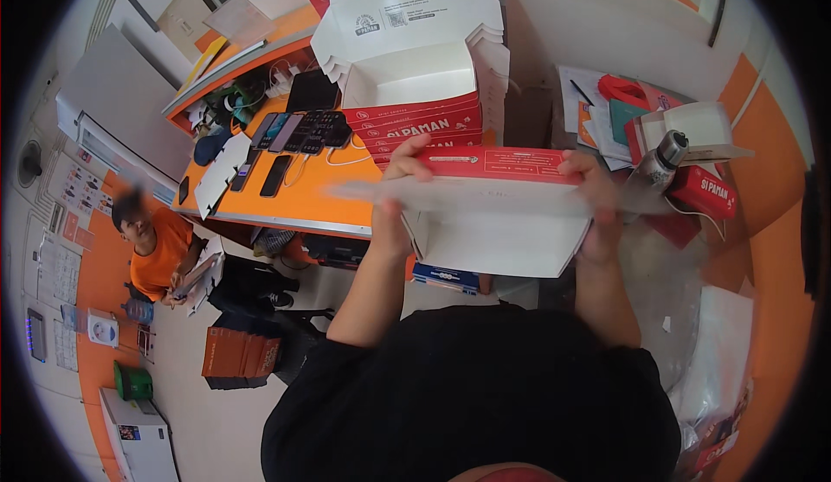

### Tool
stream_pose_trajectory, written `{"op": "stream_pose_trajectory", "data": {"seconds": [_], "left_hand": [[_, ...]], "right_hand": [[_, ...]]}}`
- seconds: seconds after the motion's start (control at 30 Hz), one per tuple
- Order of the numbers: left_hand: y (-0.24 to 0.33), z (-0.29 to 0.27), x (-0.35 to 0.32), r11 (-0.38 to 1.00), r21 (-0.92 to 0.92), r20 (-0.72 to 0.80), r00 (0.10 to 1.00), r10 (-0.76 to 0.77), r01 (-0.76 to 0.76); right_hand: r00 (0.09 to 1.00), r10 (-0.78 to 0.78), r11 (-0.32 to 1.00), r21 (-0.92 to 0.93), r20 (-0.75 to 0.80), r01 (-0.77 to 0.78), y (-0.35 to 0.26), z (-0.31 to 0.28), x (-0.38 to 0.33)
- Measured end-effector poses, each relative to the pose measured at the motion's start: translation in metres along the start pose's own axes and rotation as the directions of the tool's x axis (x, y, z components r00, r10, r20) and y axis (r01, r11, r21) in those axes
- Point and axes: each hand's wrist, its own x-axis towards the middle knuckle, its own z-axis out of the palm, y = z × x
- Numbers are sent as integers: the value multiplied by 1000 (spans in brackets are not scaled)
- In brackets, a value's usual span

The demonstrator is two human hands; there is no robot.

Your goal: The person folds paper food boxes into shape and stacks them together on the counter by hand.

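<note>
Between both hands is a red-and-white cardboard food box (498,240), held up in front of my chest. Its white inside shows, and a lid flap is smeared by motion. My left hand (401,192) is closed on the box's left side, fingers over the red panel. On the other side my right hand (597,201) grips the right end, its fingertips at the red edge. Just beyond stands a stack of similar boxes (415,120), nested together, the top one with its white lid raised.
Several phones (275,176) and cables lie on the orange table (329,201) to the left. At right are a metal bottle (662,157), papers (589,110) and another red box (701,196). A person in an orange shirt (164,253) sits at far left, near stacked brown boxes (238,356).
</note>
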Motion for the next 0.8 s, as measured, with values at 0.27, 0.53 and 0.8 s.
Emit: {"op": "stream_pose_trajectory", "data": {"seconds": [0.27,0.53,0.8], "left_hand": [[-7,0,-3,933,190,-352,908,-225,305],[-1,-6,-15,888,218,-216,907,-362,406],[13,12,-15,924,179,-210,931,-300,338]], "right_hand": [[750,458,888,289,-478,-358,7,13,-4],[791,420,906,161,-445,-391,7,-11,-20],[799,561,827,173,-217,-534,3,-23,-4]]}}
